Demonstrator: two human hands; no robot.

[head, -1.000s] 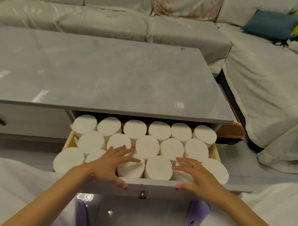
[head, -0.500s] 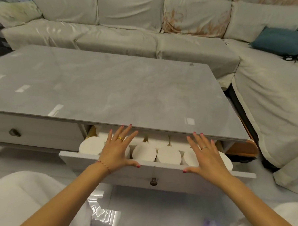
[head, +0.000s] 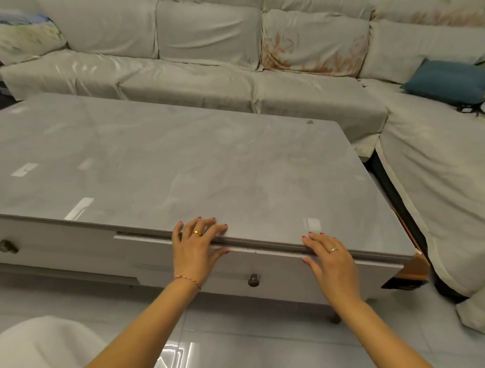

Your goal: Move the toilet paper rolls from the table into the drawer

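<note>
Drawer front (head: 267, 269) lies directly ahead of both hands, its long axis running left to right under the tabletop (head: 179, 164) edge and appearing nearly flush with the cabinet face. Left hand (head: 195, 248) and right hand (head: 332, 259) rest flat on its upper edge with fingers spread, holding nothing, either side of the knob (head: 253, 280), the left slightly nearer to it. No toilet paper rolls are visible; presumably all sit inside the drawer, so any remaining push runs straight away from the person.

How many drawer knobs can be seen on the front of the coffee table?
2. One knob sits on the far-left drawer front; the other knob is on the drawer between the left hand and right hand. Other sides are hidden.
</note>
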